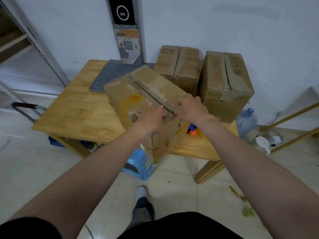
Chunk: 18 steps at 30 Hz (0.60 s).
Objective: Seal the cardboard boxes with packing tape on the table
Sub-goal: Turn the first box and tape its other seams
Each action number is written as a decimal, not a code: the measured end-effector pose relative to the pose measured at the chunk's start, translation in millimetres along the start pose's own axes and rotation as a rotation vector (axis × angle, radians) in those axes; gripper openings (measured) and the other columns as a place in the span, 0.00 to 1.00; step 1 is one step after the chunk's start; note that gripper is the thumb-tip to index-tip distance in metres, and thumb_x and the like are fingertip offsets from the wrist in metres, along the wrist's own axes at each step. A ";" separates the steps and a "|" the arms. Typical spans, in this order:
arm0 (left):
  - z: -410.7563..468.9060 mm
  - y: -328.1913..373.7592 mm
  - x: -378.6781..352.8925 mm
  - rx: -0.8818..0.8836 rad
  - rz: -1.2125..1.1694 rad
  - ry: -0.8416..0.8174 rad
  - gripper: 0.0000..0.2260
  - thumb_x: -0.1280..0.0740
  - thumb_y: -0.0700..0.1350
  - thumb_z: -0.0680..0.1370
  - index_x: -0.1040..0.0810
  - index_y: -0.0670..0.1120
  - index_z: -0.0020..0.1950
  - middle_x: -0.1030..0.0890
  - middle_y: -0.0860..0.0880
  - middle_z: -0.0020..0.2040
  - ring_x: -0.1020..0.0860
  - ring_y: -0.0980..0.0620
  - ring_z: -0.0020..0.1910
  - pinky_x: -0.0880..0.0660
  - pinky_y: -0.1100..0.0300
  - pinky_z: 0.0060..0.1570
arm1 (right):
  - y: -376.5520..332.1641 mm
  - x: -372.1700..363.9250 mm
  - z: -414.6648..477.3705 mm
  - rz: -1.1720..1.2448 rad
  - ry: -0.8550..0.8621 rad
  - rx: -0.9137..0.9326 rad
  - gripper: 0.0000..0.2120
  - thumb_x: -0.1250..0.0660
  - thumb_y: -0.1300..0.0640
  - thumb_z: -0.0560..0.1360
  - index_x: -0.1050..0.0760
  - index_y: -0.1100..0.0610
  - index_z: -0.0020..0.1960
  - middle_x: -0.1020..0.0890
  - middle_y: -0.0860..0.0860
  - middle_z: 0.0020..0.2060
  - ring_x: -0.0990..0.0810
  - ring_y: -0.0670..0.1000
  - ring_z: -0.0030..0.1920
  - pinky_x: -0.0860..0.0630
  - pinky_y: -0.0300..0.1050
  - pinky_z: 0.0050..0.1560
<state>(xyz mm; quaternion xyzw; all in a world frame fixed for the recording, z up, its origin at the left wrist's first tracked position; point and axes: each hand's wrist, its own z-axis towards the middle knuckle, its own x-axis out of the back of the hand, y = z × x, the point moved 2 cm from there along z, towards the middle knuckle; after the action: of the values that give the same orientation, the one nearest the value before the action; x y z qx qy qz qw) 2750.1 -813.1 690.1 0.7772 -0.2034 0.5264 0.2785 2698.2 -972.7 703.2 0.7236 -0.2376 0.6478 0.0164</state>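
Observation:
A worn cardboard box (138, 87) lies tilted at the front of the wooden table (77, 109), its near end jutting past the table's edge. My left hand (151, 118) rests on its left top flap, fingers stretched toward the centre seam. My right hand (189, 107) lies on the right flap, fingertips at the same seam; both hands are blurred. Two more boxes stand at the back: one (179, 69) by the wall, one (226, 83) to the right, both with unsealed seams. An orange and blue tape dispenser (194, 131) peeks out behind the near box.
A grey mat (107, 78) lies at the table's back. A blue plastic stool (139, 164) stands under the front edge. A water bottle (246, 121) and wooden poles (290, 116) crowd the floor at right; a trolley handle (24, 107) is at left.

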 end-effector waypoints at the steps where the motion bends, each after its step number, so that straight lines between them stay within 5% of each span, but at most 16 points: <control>1: -8.0 -5.4 -0.9 -0.033 0.007 -0.015 0.31 0.27 0.51 0.76 0.31 0.53 0.79 0.40 0.53 0.82 0.45 0.42 0.81 0.36 0.42 0.72 | -2.9 0.5 -7.8 0.000 -0.028 0.024 0.18 0.33 0.42 0.76 0.23 0.44 0.64 0.32 0.52 0.68 0.38 0.63 0.71 0.32 0.66 0.67; 4: -26.5 -32.1 -0.3 -0.036 0.030 -0.051 0.36 0.25 0.47 0.74 0.35 0.63 0.79 0.45 0.64 0.82 0.49 0.45 0.83 0.38 0.35 0.74 | -11.9 -4.2 -30.4 -0.002 -0.192 0.107 0.31 0.29 0.35 0.71 0.32 0.36 0.73 0.40 0.52 0.78 0.47 0.62 0.77 0.41 0.65 0.74; 7: -34.8 -59.8 2.3 -0.014 0.061 -0.071 0.37 0.25 0.42 0.74 0.35 0.66 0.78 0.45 0.69 0.80 0.49 0.47 0.83 0.37 0.35 0.73 | -19.0 -11.2 -45.7 -0.001 -0.206 0.126 0.32 0.28 0.38 0.72 0.33 0.36 0.75 0.38 0.52 0.78 0.43 0.64 0.73 0.38 0.57 0.70; 12: -29.6 -81.8 15.8 -0.023 0.026 0.071 0.32 0.27 0.37 0.75 0.26 0.67 0.71 0.29 0.60 0.75 0.32 0.49 0.75 0.26 0.44 0.65 | -38.9 -10.5 -49.6 -0.177 -0.178 0.148 0.26 0.36 0.48 0.80 0.36 0.40 0.77 0.33 0.56 0.75 0.38 0.60 0.73 0.40 0.56 0.68; 18: 6.8 -89.8 13.4 -0.066 -0.023 0.198 0.26 0.28 0.37 0.78 0.22 0.62 0.69 0.27 0.54 0.76 0.32 0.50 0.77 0.26 0.47 0.68 | -35.6 -9.4 -32.0 -0.053 -0.129 -0.018 0.22 0.39 0.58 0.82 0.29 0.43 0.74 0.32 0.55 0.73 0.39 0.66 0.69 0.32 0.54 0.66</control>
<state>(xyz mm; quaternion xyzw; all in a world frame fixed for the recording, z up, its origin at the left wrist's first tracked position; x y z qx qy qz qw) 2814.5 -749.4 681.0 0.7140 -0.1831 0.5903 0.3290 2681.0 -927.5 709.5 0.7697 -0.2247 0.5970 0.0250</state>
